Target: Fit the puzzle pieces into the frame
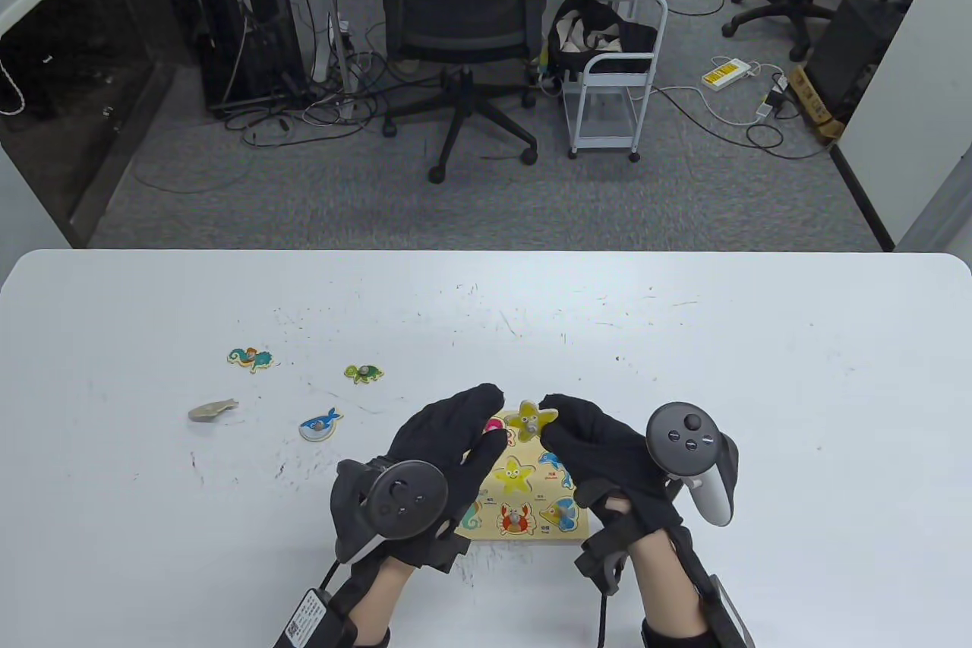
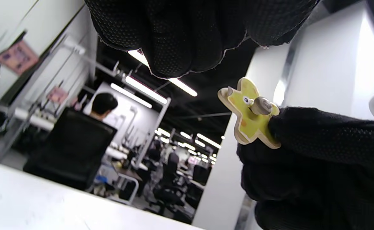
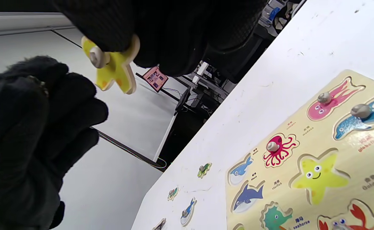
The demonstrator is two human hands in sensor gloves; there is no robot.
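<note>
Frame (image 1: 575, 530) mostly hidden beneath hands; starfish piece (image 1: 531, 418) visible.

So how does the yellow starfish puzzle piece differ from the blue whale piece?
The yellow starfish puzzle piece is held in the air by the right hand; the blue whale piece lies flat on the white table. The starfish hangs above the wooden puzzle frame; the whale sits left of it. Both carry a small knob.
</note>
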